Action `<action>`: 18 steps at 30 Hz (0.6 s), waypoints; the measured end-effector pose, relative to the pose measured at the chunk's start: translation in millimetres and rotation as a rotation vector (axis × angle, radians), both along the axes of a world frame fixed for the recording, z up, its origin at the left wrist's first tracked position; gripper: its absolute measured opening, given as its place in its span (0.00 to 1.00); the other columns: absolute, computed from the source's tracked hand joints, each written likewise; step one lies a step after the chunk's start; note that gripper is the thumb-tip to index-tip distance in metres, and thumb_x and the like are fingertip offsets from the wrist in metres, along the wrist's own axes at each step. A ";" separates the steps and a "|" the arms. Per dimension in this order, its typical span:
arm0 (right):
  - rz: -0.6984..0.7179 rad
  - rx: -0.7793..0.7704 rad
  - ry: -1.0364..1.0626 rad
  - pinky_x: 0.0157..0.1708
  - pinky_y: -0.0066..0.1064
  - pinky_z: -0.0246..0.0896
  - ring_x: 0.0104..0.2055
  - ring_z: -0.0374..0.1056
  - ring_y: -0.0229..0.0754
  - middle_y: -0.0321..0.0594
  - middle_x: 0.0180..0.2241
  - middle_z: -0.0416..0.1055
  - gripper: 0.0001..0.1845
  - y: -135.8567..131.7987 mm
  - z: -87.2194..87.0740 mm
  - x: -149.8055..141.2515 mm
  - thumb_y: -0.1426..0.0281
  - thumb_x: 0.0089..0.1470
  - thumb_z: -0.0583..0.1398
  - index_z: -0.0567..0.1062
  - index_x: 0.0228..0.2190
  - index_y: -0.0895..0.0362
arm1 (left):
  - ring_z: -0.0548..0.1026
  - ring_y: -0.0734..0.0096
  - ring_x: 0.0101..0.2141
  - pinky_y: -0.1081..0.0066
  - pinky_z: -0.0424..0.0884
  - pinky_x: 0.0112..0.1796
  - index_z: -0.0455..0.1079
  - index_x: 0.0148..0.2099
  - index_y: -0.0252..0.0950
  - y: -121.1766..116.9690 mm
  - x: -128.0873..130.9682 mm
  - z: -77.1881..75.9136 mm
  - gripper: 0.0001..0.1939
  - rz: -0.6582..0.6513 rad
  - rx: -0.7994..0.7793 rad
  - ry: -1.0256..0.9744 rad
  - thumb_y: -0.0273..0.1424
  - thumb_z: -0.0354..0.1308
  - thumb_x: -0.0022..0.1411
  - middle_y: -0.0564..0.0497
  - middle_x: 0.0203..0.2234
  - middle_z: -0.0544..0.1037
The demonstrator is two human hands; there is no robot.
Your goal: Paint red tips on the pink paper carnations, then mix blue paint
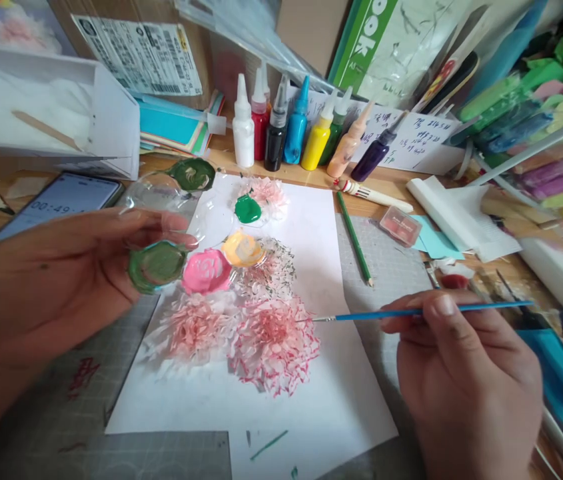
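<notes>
My left hand (pixel 86 273) grips a clear paint palette (pixel 196 223) by its edge, holding it over the paper. Its wells carry pink paint (pixel 206 271), yellow-orange paint (pixel 244 249), bright green paint (pixel 248 209) and dull green paint (pixel 157 265). Between the fingers of my right hand (pixel 466 373) is a thin blue paintbrush (pixel 361 316). Its tip is at the right side of a ruffled flower with pink-red edges (pixel 275 347). A paler pink-and-white flower (pixel 194 327) lies to the left. Behind, a flower with dark-tipped edges (pixel 268 270) is partly hidden by the palette.
White paper (pixel 311 427) lies on a grey cutting mat (pixel 381 267). A green pencil (pixel 354 240) rests to the right. Several paint bottles, including a yellow bottle (pixel 317 140), stand at the back. A phone (pixel 61 207) lies left, near a white box (pixel 116 127).
</notes>
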State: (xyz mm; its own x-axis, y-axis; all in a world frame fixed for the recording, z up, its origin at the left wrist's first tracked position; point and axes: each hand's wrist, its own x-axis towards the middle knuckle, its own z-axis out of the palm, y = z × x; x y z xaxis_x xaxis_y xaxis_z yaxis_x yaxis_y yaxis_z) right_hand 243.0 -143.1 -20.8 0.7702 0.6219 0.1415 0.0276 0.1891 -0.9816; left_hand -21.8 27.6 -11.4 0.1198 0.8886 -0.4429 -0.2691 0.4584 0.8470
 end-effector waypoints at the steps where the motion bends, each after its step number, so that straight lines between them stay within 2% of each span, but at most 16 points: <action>1: -0.008 0.017 0.008 0.23 0.27 0.65 0.20 0.70 0.35 0.34 0.22 0.75 0.09 1.0 -1.0 0.8 0.67 0.50 0.70 0.78 0.25 0.57 | 0.80 0.62 0.29 0.68 0.80 0.26 0.81 0.40 0.33 -3.6 4.6 4.2 0.12 -0.013 0.032 0.050 0.23 0.57 0.60 0.45 0.29 0.84; 3: -0.020 0.037 0.002 0.23 0.27 0.65 0.20 0.70 0.35 0.34 0.22 0.75 0.09 2.3 -2.8 2.2 0.67 0.51 0.69 0.77 0.25 0.57 | 0.79 0.64 0.29 0.70 0.80 0.27 0.81 0.36 0.33 -8.9 13.8 11.7 0.11 -0.024 0.046 0.111 0.23 0.56 0.61 0.45 0.30 0.84; 8: -0.037 0.113 -0.006 0.23 0.26 0.63 0.20 0.68 0.34 0.33 0.21 0.73 0.09 2.2 -3.9 5.0 0.69 0.51 0.69 0.77 0.24 0.57 | 0.78 0.70 0.28 0.73 0.79 0.30 0.79 0.34 0.30 -12.4 26.1 22.1 0.12 0.012 0.006 0.065 0.21 0.54 0.63 0.46 0.26 0.82; 12: -0.027 0.166 -0.021 0.19 0.25 0.59 0.18 0.66 0.33 0.31 0.19 0.71 0.09 1.9 -2.8 6.2 0.69 0.51 0.68 0.75 0.22 0.58 | 0.76 0.73 0.24 0.74 0.77 0.25 0.78 0.32 0.27 -12.6 26.4 23.6 0.14 0.002 0.019 0.051 0.20 0.52 0.64 0.48 0.23 0.80; 18: 0.037 0.126 -0.059 0.20 0.26 0.54 0.18 0.62 0.32 0.30 0.16 0.68 0.14 4.9 -6.1 7.5 0.66 0.53 0.67 0.72 0.21 0.57 | 0.77 0.74 0.25 0.75 0.73 0.23 0.78 0.34 0.29 -12.5 25.7 20.2 0.09 -0.061 0.042 -0.028 0.21 0.56 0.62 0.49 0.25 0.81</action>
